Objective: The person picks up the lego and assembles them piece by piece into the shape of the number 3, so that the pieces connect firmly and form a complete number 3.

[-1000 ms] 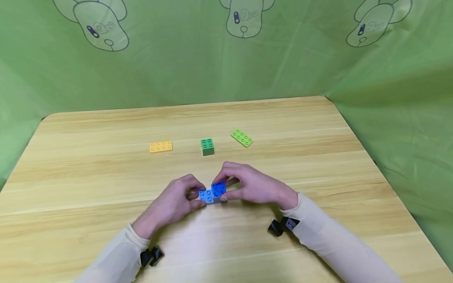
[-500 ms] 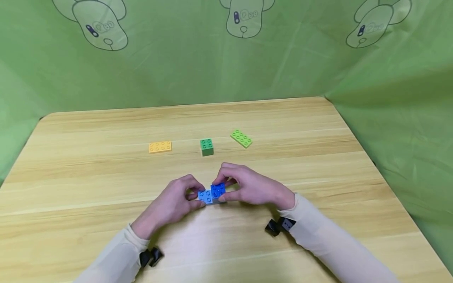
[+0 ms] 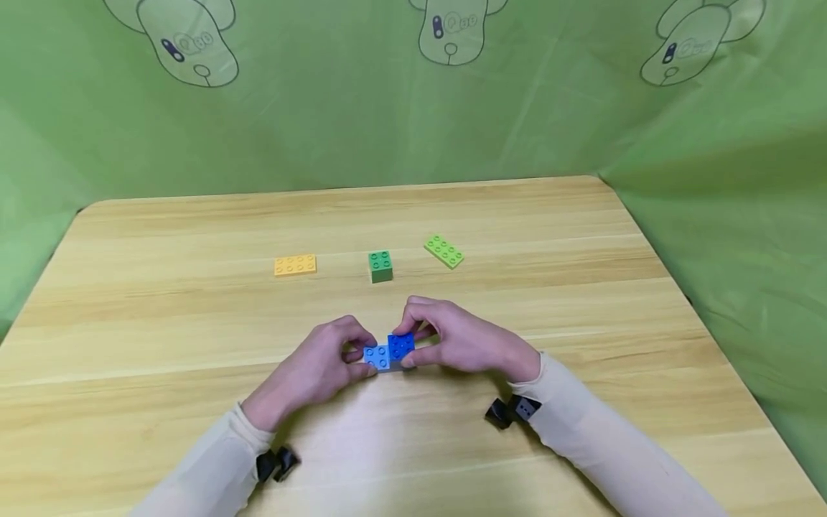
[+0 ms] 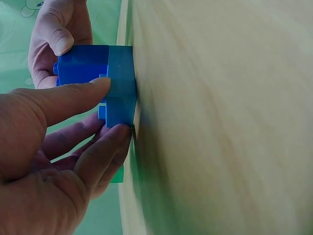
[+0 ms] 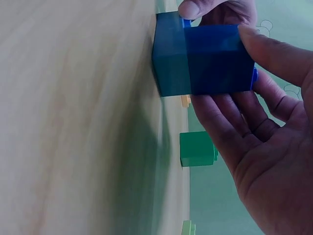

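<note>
Scarcely anything has moved since half a second ago: the head view shifts slightly, while both hands and all the blocks keep their places over the table (image 3: 549, 237). With my left hand (image 3: 326, 359) I pinch the left end of the light blue block (image 3: 377, 356), thumb on the near side and fingers on the far side, a hold that probably serves to steady it as a base. With my right hand (image 3: 461, 337) I grip the dark blue block (image 3: 401, 345) likewise by near and far sides, which leaves its studded top uncovered. It sits upright on the right half of the light blue block; the left half's studs stay exposed. Seen from the right wrist, the two side faces look flush, perhaps because each hand guides its own piece; I cannot tell whether the studs are fully engaged. Beyond my hands lie a yellow block (image 3: 295, 265), a green block (image 3: 380, 266) and a lime block (image 3: 444, 251), the last turned askew, all set back, presumably to leave working room.
</note>
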Tool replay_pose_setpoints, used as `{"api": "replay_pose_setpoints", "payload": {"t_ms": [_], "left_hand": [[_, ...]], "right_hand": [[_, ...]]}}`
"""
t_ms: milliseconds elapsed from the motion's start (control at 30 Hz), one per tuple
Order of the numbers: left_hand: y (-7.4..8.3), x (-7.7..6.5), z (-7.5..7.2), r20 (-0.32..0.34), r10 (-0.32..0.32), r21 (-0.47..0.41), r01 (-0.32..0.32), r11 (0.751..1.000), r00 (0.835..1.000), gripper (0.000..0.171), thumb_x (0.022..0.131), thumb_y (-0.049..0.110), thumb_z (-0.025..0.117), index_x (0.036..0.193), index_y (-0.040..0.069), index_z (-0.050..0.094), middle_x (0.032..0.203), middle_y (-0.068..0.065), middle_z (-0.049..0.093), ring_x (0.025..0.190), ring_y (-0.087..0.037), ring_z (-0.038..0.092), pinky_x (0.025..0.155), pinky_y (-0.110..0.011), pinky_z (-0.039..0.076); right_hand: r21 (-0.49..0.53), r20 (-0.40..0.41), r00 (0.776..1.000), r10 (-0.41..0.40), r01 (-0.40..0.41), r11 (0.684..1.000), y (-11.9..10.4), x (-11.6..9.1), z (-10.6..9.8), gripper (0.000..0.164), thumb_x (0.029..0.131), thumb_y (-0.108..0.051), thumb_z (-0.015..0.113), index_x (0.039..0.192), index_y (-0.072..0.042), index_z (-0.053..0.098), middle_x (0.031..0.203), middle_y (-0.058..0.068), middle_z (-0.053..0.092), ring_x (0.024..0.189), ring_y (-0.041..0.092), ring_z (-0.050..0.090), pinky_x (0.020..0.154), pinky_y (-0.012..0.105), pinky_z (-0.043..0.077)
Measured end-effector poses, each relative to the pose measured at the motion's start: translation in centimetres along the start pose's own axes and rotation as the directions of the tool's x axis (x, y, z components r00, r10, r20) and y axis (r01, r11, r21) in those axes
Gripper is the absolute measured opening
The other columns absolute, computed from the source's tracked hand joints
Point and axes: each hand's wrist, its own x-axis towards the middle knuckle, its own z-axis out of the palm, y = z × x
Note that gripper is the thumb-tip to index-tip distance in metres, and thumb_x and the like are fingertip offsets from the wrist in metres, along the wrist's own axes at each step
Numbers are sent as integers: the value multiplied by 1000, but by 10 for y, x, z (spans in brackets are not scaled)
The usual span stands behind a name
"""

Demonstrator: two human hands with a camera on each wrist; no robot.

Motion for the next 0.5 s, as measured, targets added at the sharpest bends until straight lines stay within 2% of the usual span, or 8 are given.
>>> {"api": "replay_pose_setpoints", "payload": {"t_ms": [300,500], "left_hand": [[3,1,-1,19,3,2,-4,1000,1000,28,78,9,84,103,5,72,96,2,62,80,-16,57,70,-29,53],[1,0,-1,18,5,4,-5,1000,1000,27,79,9,83,103,5,71,97,3,61,81,-17,57,71,-29,53]], "right_hand": [[0,-17,1000,-25,25,1000,0,-5,1,24,85,-14,79,98,-10,59,109,-1,59,102,16,61,91,30,53],[48,-16,1000,2,-1,999,0,-3,2,26,85,-13,79,99,-9,58,111,2,59,103,17,62,92,28,52]]}}
